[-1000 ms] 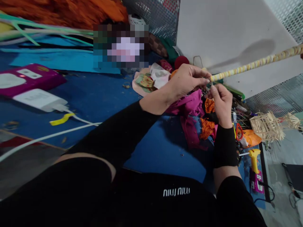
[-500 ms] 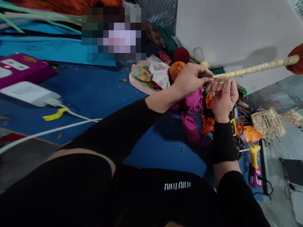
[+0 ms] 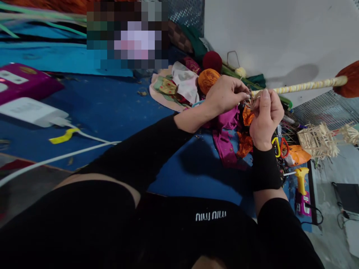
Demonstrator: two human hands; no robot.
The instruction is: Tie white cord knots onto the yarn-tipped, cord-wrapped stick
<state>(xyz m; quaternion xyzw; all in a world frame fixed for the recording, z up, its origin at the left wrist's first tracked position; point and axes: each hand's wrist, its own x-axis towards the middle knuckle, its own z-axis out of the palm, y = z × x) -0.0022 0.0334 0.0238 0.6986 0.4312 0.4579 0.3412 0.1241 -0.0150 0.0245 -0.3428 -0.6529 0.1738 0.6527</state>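
A stick wrapped in yellow and white strips (image 3: 305, 85) runs to the right, with a rust-orange bundle (image 3: 347, 79) at its far end. My left hand (image 3: 228, 95) is closed, thumb and fingers pinching the near end of the stick. Just beside it, my right hand (image 3: 266, 117) is closed with its thumb pressed on the bent forefinger, on what looks like a thin pale strip. The fingertips partly hide this strip. Beneath the hands lie magenta cloth (image 3: 226, 147) and orange cloth (image 3: 245, 144). An orange ball (image 3: 209, 81) sits behind my left wrist.
A dark red ball (image 3: 212, 62) lies at the back. To the right are scissors with red and yellow handles (image 3: 284, 147), a yellow glue gun (image 3: 301, 180) and a straw-like lattice (image 3: 318, 144). A white charger (image 3: 32, 111) with its cable lies left on the blue table (image 3: 112, 99).
My right hand has turned a little, its thumb now upright and its fingers more curled, slightly apart from the left fingertips. The whole view has shifted slightly.
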